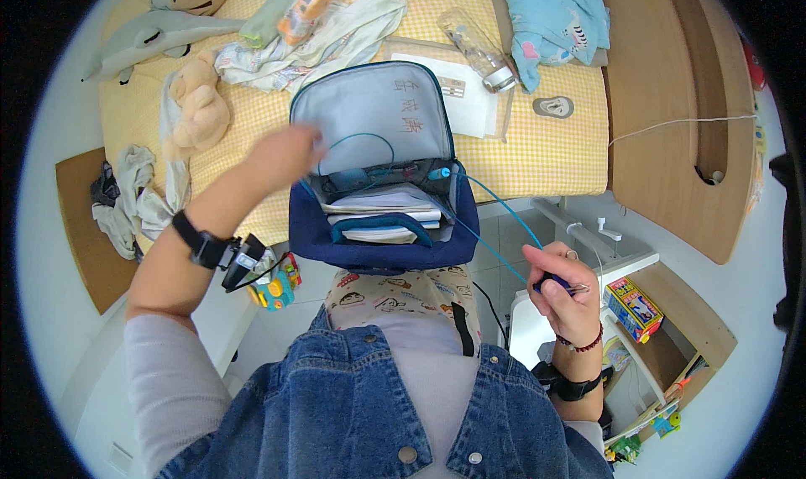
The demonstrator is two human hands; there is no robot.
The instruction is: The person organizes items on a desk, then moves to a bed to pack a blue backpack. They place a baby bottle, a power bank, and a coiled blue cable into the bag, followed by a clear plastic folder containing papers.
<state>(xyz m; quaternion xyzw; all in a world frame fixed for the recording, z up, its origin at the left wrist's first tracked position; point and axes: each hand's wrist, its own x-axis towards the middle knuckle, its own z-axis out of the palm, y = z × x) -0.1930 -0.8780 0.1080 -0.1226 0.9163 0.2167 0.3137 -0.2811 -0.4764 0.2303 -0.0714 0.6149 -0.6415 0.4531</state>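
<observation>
A blue school bag (378, 252) stands upright, its flap (371, 114) folded back onto a yellow checked cloth; the flap's inside bears handwriting. Books and papers (384, 211) fill the bag. My left hand (293, 151), blurred, is over the flap's left edge; whether it holds anything cannot be made out. A teal cord (497, 199) runs from the bag to my right hand (560, 284), which grips a small dark blue object (554, 282) with a metal clip or ring. A light-blue cylindrical item (439, 173) lies at the bag's right inner corner.
Plush toys (198, 104) and clothes (352, 32) lie at the left and back. Behind the bag are a clear bottle (478, 51), papers (469, 110) and a small grey oval item (553, 107). A wooden board (667, 101) and a colourful box (634, 309) are at the right.
</observation>
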